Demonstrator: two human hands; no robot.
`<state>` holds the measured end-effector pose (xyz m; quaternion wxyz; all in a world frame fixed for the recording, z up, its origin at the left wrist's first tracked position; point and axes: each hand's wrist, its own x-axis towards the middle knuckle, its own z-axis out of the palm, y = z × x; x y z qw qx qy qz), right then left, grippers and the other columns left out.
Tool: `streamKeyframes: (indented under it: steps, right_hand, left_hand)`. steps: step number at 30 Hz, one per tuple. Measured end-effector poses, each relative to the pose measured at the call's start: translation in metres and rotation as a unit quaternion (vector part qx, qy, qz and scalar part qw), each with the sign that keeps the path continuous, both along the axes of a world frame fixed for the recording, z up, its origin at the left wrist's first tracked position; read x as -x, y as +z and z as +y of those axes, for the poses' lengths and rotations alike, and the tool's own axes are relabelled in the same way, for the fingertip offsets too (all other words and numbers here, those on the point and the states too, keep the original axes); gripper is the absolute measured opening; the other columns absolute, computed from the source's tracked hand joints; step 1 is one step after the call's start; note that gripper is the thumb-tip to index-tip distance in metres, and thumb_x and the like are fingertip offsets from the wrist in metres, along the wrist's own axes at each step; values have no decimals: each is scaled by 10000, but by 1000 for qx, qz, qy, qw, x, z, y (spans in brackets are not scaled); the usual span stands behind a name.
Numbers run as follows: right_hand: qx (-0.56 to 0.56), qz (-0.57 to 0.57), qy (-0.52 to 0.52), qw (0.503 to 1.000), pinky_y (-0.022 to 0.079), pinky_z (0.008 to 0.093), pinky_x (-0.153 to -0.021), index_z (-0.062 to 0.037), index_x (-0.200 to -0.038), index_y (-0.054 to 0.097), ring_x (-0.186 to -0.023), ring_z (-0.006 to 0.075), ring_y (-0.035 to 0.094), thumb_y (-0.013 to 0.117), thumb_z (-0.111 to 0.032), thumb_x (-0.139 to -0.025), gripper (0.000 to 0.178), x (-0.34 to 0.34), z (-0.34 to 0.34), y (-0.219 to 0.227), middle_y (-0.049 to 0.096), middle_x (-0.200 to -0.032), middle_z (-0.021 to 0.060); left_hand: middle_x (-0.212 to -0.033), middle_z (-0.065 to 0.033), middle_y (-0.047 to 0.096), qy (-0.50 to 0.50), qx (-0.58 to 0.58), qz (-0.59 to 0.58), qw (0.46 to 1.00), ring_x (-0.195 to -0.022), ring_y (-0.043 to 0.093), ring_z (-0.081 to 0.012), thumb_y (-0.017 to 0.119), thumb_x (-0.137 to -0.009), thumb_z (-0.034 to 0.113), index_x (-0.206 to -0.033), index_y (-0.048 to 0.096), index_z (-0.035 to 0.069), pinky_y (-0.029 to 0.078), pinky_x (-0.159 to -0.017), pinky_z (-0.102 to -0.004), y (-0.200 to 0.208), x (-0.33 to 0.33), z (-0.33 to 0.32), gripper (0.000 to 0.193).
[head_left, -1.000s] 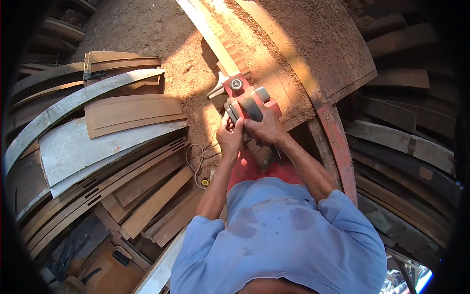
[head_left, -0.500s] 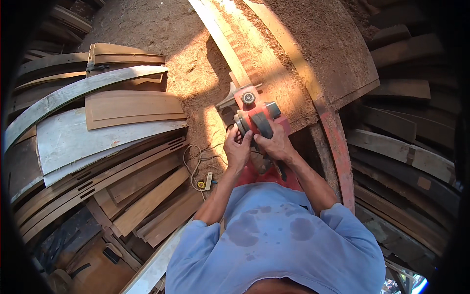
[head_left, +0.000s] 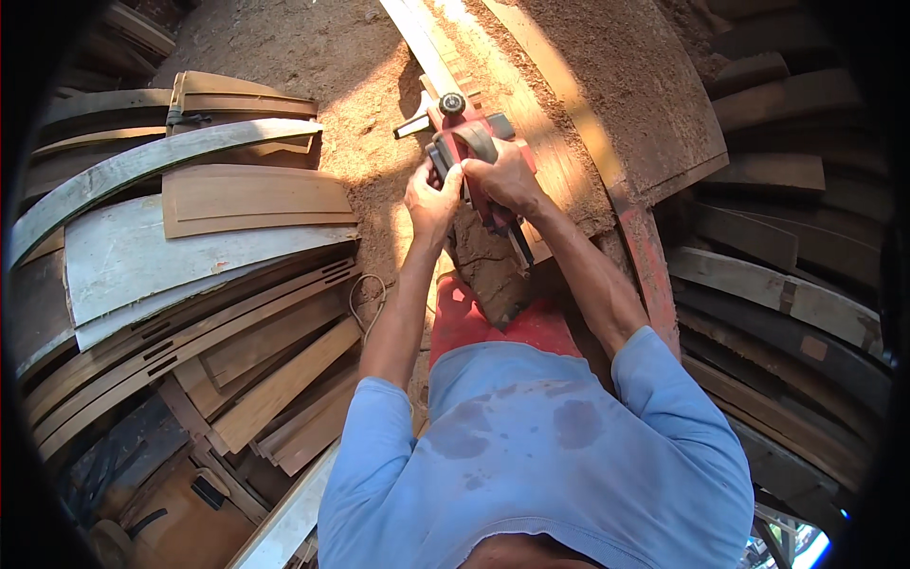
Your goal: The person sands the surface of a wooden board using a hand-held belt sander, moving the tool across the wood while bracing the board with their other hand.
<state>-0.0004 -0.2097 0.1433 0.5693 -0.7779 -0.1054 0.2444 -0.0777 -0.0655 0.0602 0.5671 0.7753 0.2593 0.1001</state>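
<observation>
A red and grey electric hand planer (head_left: 462,133) rests on a long narrow wooden board (head_left: 445,57) that runs away from me over a sawdust-covered bench. My left hand (head_left: 431,196) grips the planer's rear left side. My right hand (head_left: 505,175) is wrapped around its grey top handle. Both arms reach forward from my blue shirt.
Stacks of curved wooden planks and flat panels (head_left: 246,199) lie to my left. More dark planks (head_left: 777,284) are piled on the right. A wide sawdust-covered board (head_left: 626,104) lies beside the planed strip. A coiled cord (head_left: 365,303) lies on the ground near my left arm.
The planer and both hands have moved forward along the board, away from my body, and my arms are stretched out further.
</observation>
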Motion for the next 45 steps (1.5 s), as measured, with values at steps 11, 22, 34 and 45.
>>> streamKeyframes:
  steps: [11,22,34,45]
  right_hand:
    - [61,80,1,995,547,382,-731,38,-1079,643,-794,192,653,774,-210,-888,339,180,-124,-2,670,-891,108]
    - [8,92,-10,996,574,369,-780,34,-1127,665,-847,188,698,747,-186,-909,320,21,-6,0,730,-927,129]
    - [-42,3,-11,999,582,377,-878,52,-1182,686,-944,237,743,756,-216,-917,383,-191,153,10,762,-1024,174]
    - [2,-65,-6,998,525,315,-611,-1,-1039,701,-677,117,640,729,-237,-919,266,-359,273,13,701,-797,51]
  left_hand:
    - [-1224,-179,641,-1,127,56,990,-1106,721,-269,836,-923,178,-1438,565,-49,607,-937,-363,11,187,-125,625]
    - [-1172,-154,668,10,99,0,995,-1082,704,-218,856,-909,201,-1393,604,-80,586,-925,-336,-10,28,-11,614]
    - [-1187,-128,704,19,149,-31,988,-1039,707,-181,799,-945,121,-1389,632,-35,575,-935,-330,10,-187,145,499]
    - [-1093,-73,747,-25,108,-45,993,-919,672,-89,784,-985,217,-1361,627,-75,563,-811,-255,21,-364,271,501]
